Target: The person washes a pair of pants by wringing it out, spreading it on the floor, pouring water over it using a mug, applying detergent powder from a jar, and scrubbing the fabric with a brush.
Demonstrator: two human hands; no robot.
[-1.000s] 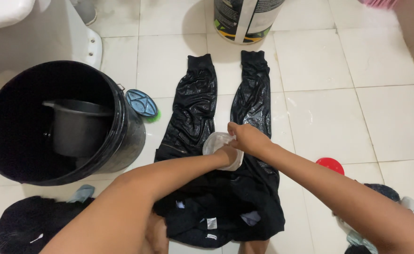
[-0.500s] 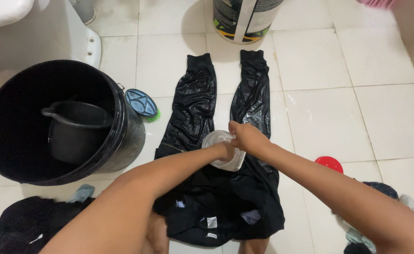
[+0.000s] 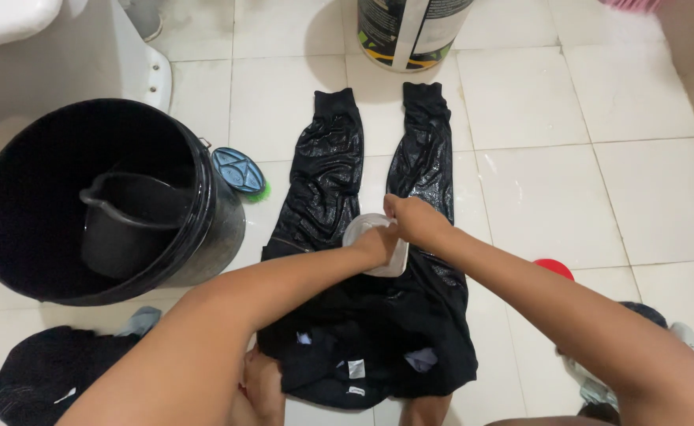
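**A:** What's with the white container point(image 3: 378, 244)?

**B:** Both grips closed on it: left hand point(image 3: 374, 243), right hand point(image 3: 412, 219), over wet black pants point(image 3: 363, 260) on the floor point(image 3: 536, 189). Probably light, rigid, slippery. Grab its sides.

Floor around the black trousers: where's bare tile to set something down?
Free: white tile right of the trousers, up from the red lid. Smaller patch between the trouser cuffs and printed bucket. Crowded left: black bucket, blue brush, dark clothes. Both hands occupy the middle.
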